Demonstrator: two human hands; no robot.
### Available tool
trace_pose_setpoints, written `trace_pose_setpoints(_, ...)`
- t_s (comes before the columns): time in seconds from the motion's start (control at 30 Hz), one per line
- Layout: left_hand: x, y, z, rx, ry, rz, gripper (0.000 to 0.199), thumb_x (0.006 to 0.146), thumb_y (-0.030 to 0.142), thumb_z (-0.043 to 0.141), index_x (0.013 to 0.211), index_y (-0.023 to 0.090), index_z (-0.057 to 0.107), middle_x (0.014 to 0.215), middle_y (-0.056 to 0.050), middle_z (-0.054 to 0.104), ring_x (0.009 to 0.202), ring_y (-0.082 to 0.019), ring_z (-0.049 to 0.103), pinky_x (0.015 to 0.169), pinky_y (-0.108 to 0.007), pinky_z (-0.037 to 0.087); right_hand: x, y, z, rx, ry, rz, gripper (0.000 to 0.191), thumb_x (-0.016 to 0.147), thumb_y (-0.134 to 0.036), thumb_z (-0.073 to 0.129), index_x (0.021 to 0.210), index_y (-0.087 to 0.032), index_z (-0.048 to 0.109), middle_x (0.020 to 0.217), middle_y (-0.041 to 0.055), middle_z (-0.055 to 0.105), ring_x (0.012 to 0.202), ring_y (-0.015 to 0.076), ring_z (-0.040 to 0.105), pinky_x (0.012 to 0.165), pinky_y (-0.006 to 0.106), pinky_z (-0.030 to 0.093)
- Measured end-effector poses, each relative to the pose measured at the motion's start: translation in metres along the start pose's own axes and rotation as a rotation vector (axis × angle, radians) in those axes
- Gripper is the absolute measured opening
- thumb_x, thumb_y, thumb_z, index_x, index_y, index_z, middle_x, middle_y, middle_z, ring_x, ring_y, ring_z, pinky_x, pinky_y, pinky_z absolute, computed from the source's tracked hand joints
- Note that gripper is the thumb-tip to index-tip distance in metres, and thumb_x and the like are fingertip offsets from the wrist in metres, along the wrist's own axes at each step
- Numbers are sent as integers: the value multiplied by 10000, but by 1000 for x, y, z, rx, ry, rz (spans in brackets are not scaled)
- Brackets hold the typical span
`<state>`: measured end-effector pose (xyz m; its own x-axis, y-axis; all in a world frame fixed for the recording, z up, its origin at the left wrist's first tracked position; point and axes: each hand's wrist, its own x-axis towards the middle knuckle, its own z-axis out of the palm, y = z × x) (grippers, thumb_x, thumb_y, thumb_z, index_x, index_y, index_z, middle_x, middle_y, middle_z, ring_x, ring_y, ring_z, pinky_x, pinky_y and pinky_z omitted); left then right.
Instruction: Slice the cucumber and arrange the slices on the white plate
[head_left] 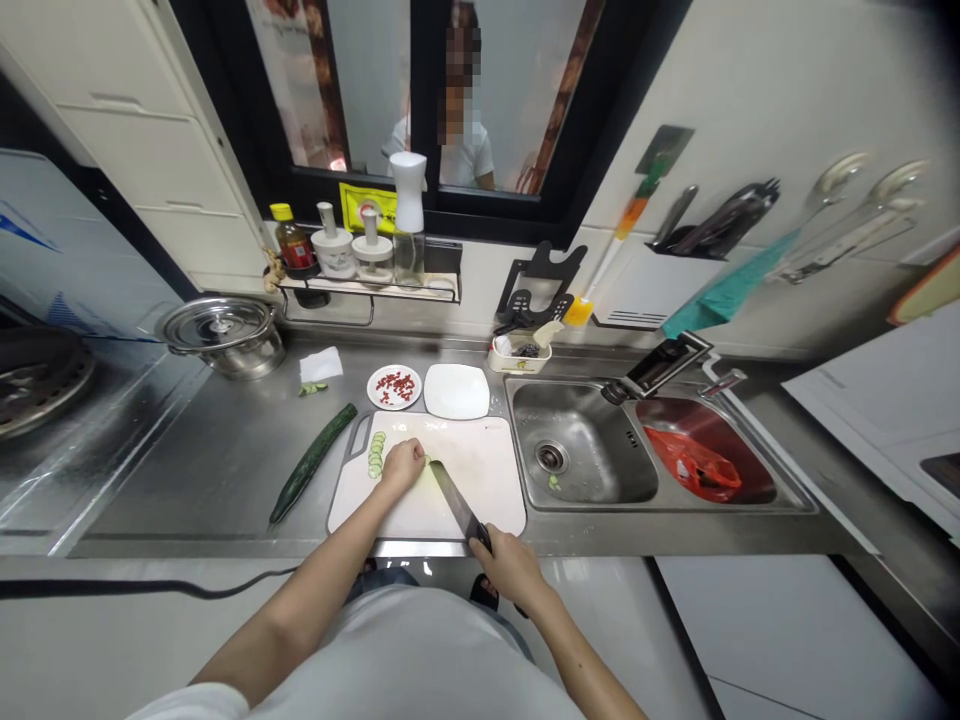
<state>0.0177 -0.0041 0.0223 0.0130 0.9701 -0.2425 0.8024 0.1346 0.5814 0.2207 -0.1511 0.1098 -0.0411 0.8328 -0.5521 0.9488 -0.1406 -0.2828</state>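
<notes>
My right hand (510,568) grips the dark handle of a kitchen knife (451,500), whose blade slants up and left over the white cutting board (480,470). Curled fingers of my left hand (403,466) press down on the board. At their tips a small bit of green cucumber (428,460) shows beside the blade's tip; the hand hides most of it. To the left of that hand, a row of overlapping cucumber slices (376,455) lies on the board. A whole cucumber (313,462) rests on the steel counter, left of the board.
Behind the board stand a small plate (373,398) of chopped red pieces and a white square plate (456,391). A double sink (592,495) with a red plastic bag (694,465) is at the right. A lidded steel pot (255,350) stands back left, near a white tissue (321,364).
</notes>
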Motion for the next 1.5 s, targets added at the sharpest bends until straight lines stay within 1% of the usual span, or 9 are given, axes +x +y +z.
trace_pose_setpoints(0.2,-11,-2,-1,-170,41,-56,35,731,192,637,728,187,602,722,-3,664,711,-133,594,640,-212,395,3,5,1,118,15,-9,356,944,-415,355,1108,-192,579,1064,99,686,962,210,633,690,251,383)
trace_pose_setpoints(0.33,-27,-10,-5,-272,62,-52,63,712,196,652,702,175,593,668,10,636,646,-115,576,603,-202,383,10,12,6,192,65,-16,357,939,-431,368,1064,-181,589,1015,97,691,936,207,628,692,243,381)
trace_pose_setpoints(0.57,-57,-43,-23,-320,180,-94,76,717,237,636,693,180,592,648,24,624,623,-112,567,593,-198,371,20,25,13,346,194,-1,291,906,-434,407,959,-195,563,882,69,689,810,194,624,651,236,378)
trace_pose_setpoints(0.73,-59,-69,-26,-307,258,-116,75,728,248,599,700,185,568,653,25,609,632,-120,565,596,-197,372,23,29,14,423,232,85,242,882,-448,433,904,-220,510,771,25,669,713,172,617,605,226,376)
trace_pose_setpoints(0.87,-57,-81,-23,-233,282,-147,25,745,199,545,746,193,569,662,23,602,634,-125,560,595,-201,359,29,38,19,501,298,105,271,855,-470,453,904,-213,523,740,26,664,693,177,619,610,234,402)
trace_pose_setpoints(1.03,-59,-87,-22,-86,297,-90,46,765,176,515,734,191,546,745,-9,619,709,-147,570,634,-219,364,41,55,24,570,372,138,380,830,-535,467,945,-195,591,685,32,656,659,184,626,579,241,421)
trace_pose_setpoints(1.2,-60,-88,-21,-68,334,-32,67,785,202,508,749,191,564,827,-33,620,805,-171,575,711,-237,398,51,66,26,595,446,194,432,803,-544,495,969,-168,629,670,46,657,670,200,633,566,251,429)
trace_pose_setpoints(1.37,-58,-88,-18,-90,335,-18,80,784,227,509,745,193,571,829,-36,612,795,-176,565,712,-249,406,56,65,18,548,481,230,422,804,-515,501,949,-149,652,736,71,685,750,222,646,607,254,438)
trace_pose_setpoints(1.5,-58,-87,-13,-114,352,0,90,783,234,502,747,195,574,819,-34,608,763,-172,554,716,-257,411,59,58,9,424,483,257,406,846,-471,478,1010,-141,648,860,101,708,873,235,654,684,251,444)
